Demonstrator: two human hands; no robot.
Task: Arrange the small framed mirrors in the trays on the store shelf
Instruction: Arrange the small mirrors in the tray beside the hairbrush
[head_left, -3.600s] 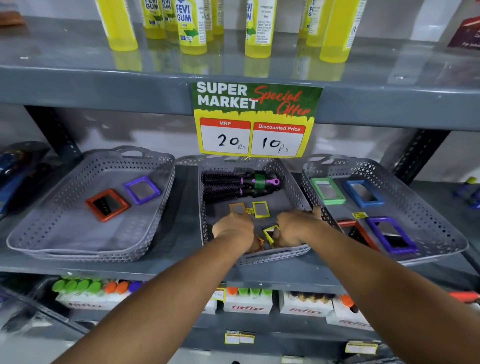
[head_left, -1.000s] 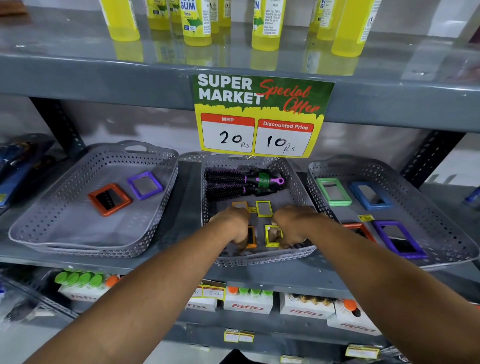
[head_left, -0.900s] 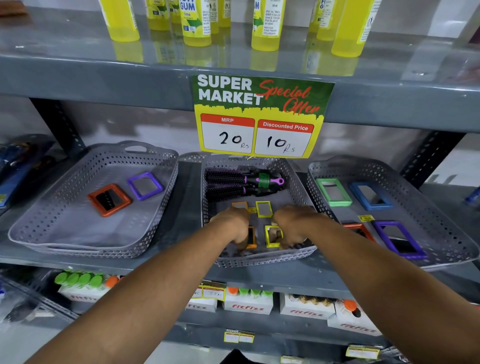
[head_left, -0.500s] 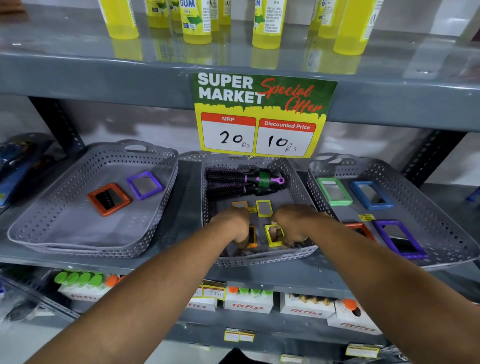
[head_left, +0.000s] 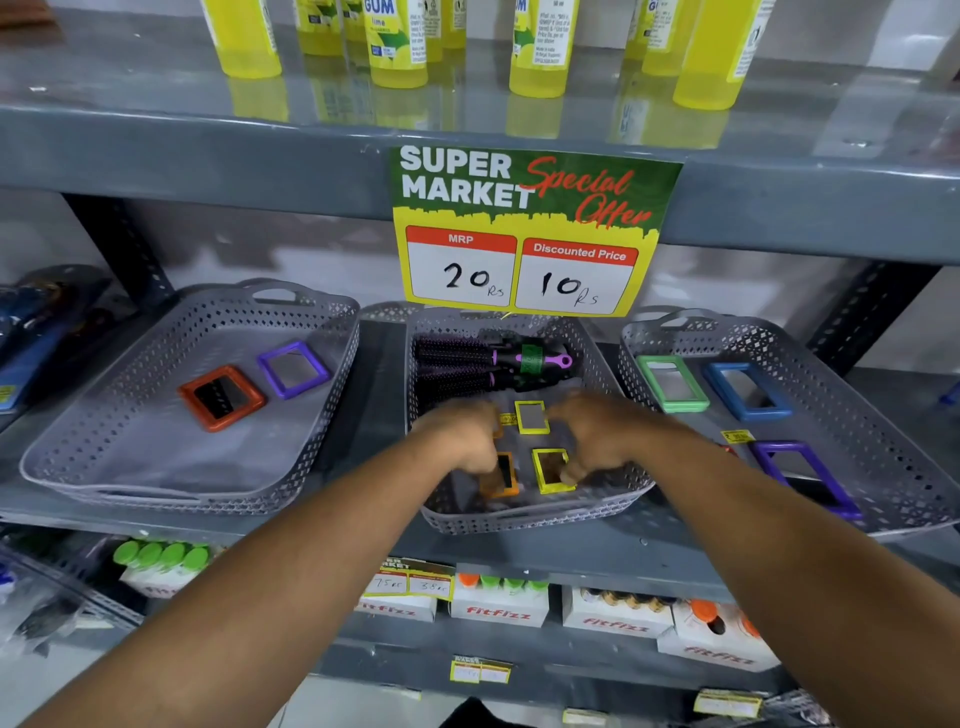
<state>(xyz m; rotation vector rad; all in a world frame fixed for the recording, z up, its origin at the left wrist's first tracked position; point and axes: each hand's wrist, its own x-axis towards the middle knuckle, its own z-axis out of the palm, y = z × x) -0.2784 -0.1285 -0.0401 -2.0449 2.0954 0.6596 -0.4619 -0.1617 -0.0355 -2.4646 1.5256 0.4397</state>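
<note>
Our orange mirror (head_left: 500, 474) and yellow mirror (head_left: 551, 469) lie side by side in the middle tray (head_left: 535, 514), no longer askew; left hand (head_left: 464, 441) pinches orange, right hand (head_left: 597, 436) fingertips touch yellow; both nearly placed.

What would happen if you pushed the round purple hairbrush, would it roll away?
The purple hairbrush looks round, so it might roll a little. It lies among other brushes against the middle tray's back wall, which would probably stop it. It looks like light plastic, and the bristles would likely catch rather than slide.
</note>
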